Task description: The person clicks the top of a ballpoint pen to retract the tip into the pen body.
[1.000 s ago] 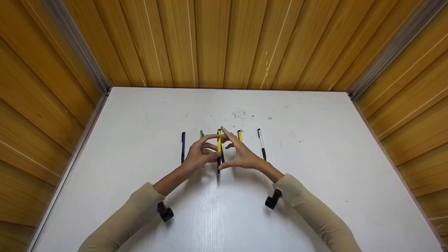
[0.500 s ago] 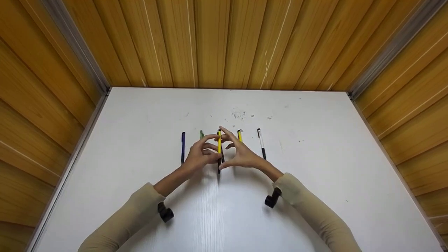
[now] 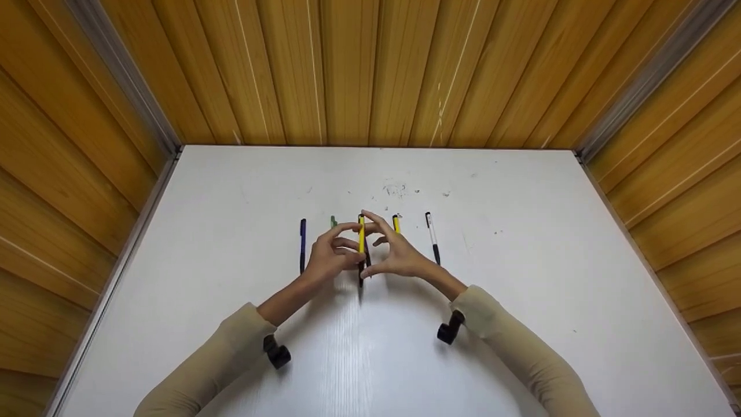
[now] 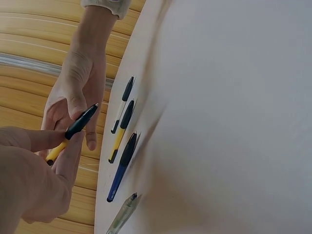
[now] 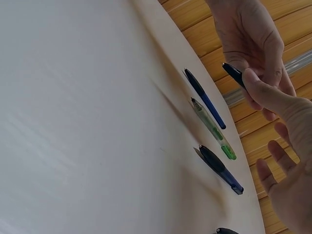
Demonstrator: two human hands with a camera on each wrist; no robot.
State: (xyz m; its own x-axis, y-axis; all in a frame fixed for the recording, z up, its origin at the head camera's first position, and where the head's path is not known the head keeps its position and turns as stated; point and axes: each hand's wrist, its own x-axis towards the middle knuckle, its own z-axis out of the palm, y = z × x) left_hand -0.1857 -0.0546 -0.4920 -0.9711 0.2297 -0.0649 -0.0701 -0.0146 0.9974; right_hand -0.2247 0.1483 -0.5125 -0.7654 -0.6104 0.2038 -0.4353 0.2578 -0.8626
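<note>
Over the middle of the table, my left hand (image 3: 333,252) pinches a yellow pen (image 4: 57,150) with a black grip between thumb and index finger. The pen stands nearly lengthwise to me, black writing end nearer. From the other side, my right hand (image 3: 399,252) holds the same pen: its thumb lies on the black grip and its index finger reaches the far end. The other right fingers (image 5: 280,156) are spread apart from the pen. In the right wrist view, only the black grip (image 5: 234,73) shows, against the right thumb.
Below the hands several pens lie in a row on the white table (image 3: 492,278): a dark blue pen (image 3: 303,243), a green clear pen (image 5: 214,129), another blue pen (image 4: 122,165), a yellow pen (image 4: 122,130) and a white pen (image 3: 432,234). Wood-patterned panels (image 3: 370,69) enclose the table.
Both hands keep nearly the same place and hold on the pen. The right index fingertip has shifted slightly left at the pen's far end.
</note>
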